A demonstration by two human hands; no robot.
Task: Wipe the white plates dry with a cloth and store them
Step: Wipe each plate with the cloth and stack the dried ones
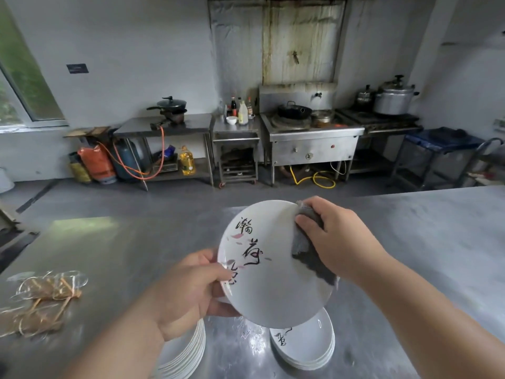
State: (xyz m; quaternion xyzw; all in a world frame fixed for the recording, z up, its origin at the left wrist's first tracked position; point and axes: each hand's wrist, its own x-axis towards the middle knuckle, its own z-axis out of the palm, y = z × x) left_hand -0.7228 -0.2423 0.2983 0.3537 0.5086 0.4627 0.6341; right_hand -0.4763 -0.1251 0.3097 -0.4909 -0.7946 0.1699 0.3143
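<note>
A white plate point(276, 285) with black brush lettering and pink petals is held tilted above the steel table. My left hand point(188, 291) grips its left rim, thumb on the face. My right hand point(336, 239) presses a grey cloth point(306, 250) against the plate's upper right face. Below, a taller stack of white plates point(185, 354) stands partly hidden under my left wrist. A shorter stack of white plates point(306, 348) with the same lettering sits to its right.
The steel table point(410, 242) spreads wide around the stacks, wet between them. Clear wrapping with tan straps point(41, 299) lies at the left. Across the floor stand a wok stove point(308, 132), steel benches, gas cylinders point(109, 162) and pots.
</note>
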